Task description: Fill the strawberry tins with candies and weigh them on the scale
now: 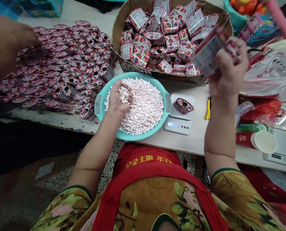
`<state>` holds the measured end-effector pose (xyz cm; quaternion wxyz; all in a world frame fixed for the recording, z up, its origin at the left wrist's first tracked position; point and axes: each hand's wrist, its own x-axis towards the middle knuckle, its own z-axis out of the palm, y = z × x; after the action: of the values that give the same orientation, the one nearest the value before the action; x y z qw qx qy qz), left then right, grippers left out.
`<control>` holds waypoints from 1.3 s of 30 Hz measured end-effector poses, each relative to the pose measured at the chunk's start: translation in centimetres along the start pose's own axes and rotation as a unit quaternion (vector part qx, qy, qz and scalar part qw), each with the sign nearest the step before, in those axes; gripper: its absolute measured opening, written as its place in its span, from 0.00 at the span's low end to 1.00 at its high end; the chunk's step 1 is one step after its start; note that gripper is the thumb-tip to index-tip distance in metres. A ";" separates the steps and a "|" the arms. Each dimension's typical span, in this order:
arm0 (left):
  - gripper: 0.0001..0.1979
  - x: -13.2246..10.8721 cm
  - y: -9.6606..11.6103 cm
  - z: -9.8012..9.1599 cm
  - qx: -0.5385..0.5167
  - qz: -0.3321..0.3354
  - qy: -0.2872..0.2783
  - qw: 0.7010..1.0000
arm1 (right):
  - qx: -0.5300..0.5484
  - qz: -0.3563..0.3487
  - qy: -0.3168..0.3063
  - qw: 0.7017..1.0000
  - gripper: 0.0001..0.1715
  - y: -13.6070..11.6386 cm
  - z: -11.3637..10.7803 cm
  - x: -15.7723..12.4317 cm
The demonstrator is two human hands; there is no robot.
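The left hand (120,102) is cupped palm up over the basin (135,137), its fingers curled around a small heap of pale pellets (124,95); more of them fill the basin beneath. They should be light, hard and quick to roll, so a deep palm with closed fingers would keep them better than a pinch. Just beyond the basin's right side, a packet (183,106) lies on a scale (177,125) with a lit display.

Farther out to the right, the right hand (231,69) is raised, gripping a printed packet (206,57) between thumb and fingers; blur hides whether it has more than one. The film looks thin, slick and easily creased, best taken lightly by an edge.

The pale table (197,136) has worn paint along its front edge. Between the hands and beyond them stands a carton (200,79) of similar packets. Left of the left hand, packets stand in crowded rows (73,64), with a co-worker's hand (15,41) over them. Bags and a paper cup (264,142) crowd the table right of the right forearm.
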<state>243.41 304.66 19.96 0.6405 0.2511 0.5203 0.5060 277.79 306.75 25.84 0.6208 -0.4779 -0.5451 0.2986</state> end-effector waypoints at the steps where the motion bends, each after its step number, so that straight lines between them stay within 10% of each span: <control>1: 0.27 -0.4 0.2 0.2 -0.012 -0.003 -0.006 1.000 | 0.038 0.009 0.004 0.999 0.35 0.0 1.5 -2.1; 7: 0.16 -4.3 4.1 3.9 -0.110 0.068 -0.026 0.991 | 0.029 0.092 -0.164 0.982 0.33 -1.0 9.1 -11.7; 14: 0.16 -5.6 3.2 7.4 -0.022 0.214 -0.003 0.977 | 0.005 0.087 -0.232 0.969 0.26 -1.5 13.6 -12.6; 39: 0.10 -4.5 2.6 8.3 0.017 0.172 -0.040 0.984 | -0.084 0.067 -0.201 0.974 0.20 -1.6 13.9 -11.8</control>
<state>250.34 303.16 26.79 0.5600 0.3676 0.4514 0.5894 261.49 299.41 21.96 0.4347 -0.4941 -0.6483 0.3829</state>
